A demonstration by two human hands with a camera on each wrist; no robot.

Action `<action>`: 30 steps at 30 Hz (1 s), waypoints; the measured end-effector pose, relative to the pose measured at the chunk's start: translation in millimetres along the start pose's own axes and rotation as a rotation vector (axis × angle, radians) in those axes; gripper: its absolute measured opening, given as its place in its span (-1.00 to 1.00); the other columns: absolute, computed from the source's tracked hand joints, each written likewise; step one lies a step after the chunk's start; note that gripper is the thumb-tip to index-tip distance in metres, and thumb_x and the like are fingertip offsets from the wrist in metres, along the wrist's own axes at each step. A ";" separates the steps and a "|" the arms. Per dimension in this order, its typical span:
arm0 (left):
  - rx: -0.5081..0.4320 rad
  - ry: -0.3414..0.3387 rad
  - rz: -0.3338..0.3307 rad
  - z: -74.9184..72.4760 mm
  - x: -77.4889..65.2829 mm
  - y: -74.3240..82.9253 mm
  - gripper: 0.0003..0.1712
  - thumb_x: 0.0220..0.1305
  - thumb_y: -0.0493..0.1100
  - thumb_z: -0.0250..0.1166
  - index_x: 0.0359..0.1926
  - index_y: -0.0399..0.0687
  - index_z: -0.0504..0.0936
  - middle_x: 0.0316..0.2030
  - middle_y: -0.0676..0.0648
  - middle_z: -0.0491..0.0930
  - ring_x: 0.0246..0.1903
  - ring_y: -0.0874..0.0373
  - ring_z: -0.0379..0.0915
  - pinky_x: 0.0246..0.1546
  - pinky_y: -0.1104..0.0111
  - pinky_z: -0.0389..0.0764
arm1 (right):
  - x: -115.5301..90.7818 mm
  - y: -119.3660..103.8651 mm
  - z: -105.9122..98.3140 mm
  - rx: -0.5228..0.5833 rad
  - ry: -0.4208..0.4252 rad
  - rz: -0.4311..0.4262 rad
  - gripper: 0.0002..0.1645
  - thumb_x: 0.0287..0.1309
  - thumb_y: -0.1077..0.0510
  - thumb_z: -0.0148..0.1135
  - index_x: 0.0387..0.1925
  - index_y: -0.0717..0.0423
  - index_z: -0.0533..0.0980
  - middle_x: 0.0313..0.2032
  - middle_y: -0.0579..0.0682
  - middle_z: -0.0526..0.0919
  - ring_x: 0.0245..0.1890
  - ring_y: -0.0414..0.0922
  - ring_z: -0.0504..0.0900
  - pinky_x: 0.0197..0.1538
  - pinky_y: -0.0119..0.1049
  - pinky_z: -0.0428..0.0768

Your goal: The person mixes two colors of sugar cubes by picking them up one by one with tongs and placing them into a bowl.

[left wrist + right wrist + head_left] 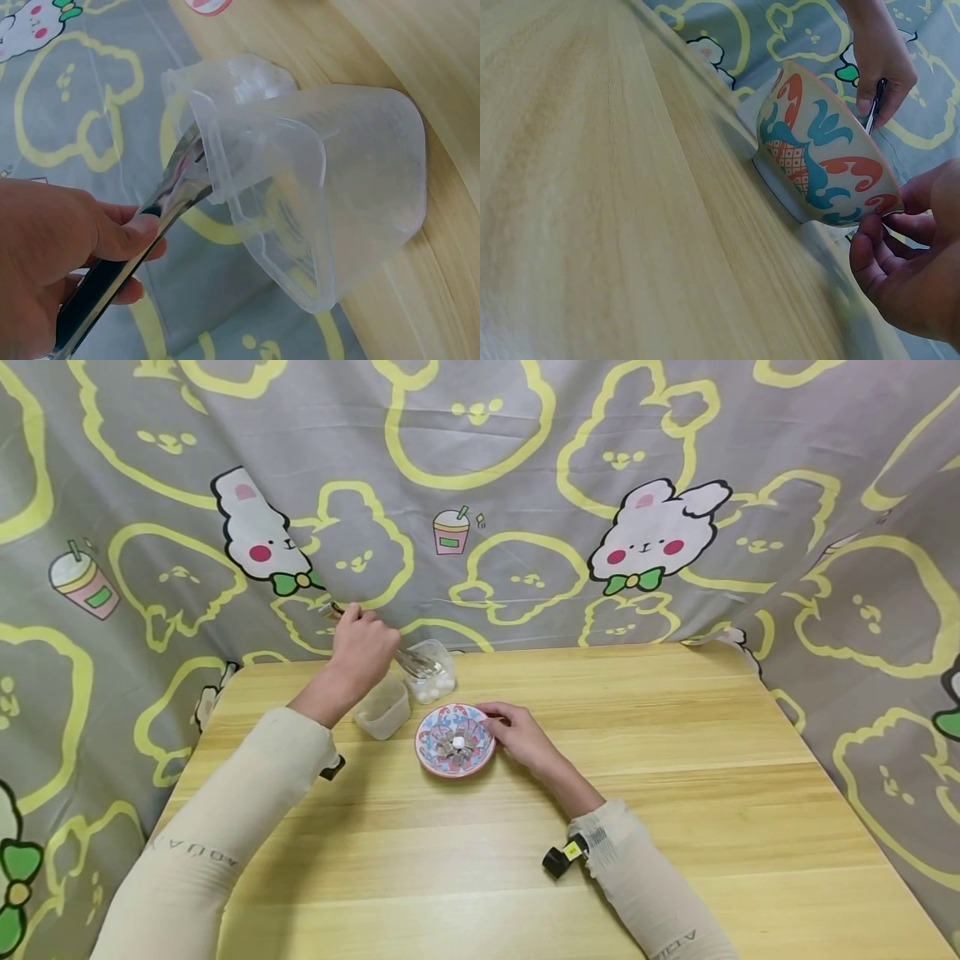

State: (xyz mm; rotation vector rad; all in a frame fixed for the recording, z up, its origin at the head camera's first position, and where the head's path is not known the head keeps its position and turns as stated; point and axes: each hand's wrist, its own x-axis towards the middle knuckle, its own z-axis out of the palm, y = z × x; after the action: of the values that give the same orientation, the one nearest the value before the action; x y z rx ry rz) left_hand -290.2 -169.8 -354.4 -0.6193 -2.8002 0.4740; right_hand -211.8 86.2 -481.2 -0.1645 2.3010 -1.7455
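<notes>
My left hand (pixel 363 647) grips a pair of metal tongs (pixel 97 292) with dark handle sides. The tongs' tips reach into a clear plastic container (pixel 429 648) at the back, among small white pieces (pixel 432 690). My right hand (pixel 522 742) pinches the rim of a patterned bowl (pixel 817 165) at its right side, thumb on the rim and fingers beneath it. Inside the bowl lie several greyish-brown pieces (pixel 444 748) and one white piece (pixel 459 742). In the left wrist view the tongs' ends show only blurred through plastic.
A second translucent container (pixel 386 722) stands just in front of the first, left of the bowl. The wooden table (pixel 637 735) meets a patterned cloth (pixel 510 443) hanging behind it and at both sides. Dark wrist cameras (pixel 557 862) sit at the cuffs.
</notes>
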 end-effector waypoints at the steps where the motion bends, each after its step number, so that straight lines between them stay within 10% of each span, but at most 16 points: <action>1: -0.001 -0.004 -0.003 0.2 0.2 0.2 -0.41 0.35 -0.50 0.06 -0.81 0.03 0.35 -0.75 -0.01 0.38 -0.50 0.07 0.11 -0.11 0.12 0.15 | 0.1 0.0 0.0 0.000 -0.001 -0.001 -0.58 0.52 0.16 0.09 0.30 0.06 0.57 0.25 0.08 0.66 0.16 -0.08 0.61 0.19 -0.23 0.57; 12: -0.024 -0.006 -0.011 4.9 0.4 0.3 -0.58 0.30 -0.44 0.13 -0.66 -0.03 0.59 -0.60 -0.11 0.62 -0.46 0.00 0.32 -0.02 0.04 0.24 | 0.5 0.6 0.8 -0.005 -0.005 0.005 -0.58 0.52 0.17 0.09 0.31 0.06 0.57 0.26 0.08 0.65 0.22 -0.05 0.60 0.30 -0.10 0.55; 30: -0.038 0.101 -0.049 -0.1 -10.1 -6.7 -0.47 0.23 -0.52 0.05 -0.79 0.02 0.42 -0.75 -0.02 0.42 -0.50 0.02 0.28 -0.08 0.09 0.21 | -0.9 -0.9 0.4 -0.022 0.000 -0.004 -0.57 0.52 0.16 0.09 0.32 0.07 0.56 0.26 0.08 0.65 0.19 -0.06 0.62 0.28 -0.14 0.57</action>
State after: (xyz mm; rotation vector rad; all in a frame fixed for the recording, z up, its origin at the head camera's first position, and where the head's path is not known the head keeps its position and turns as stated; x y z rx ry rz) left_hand -283.7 -180.0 -353.4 -0.5643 -2.7274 0.3709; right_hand -210.9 85.8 -480.3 -0.1731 2.3222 -1.7221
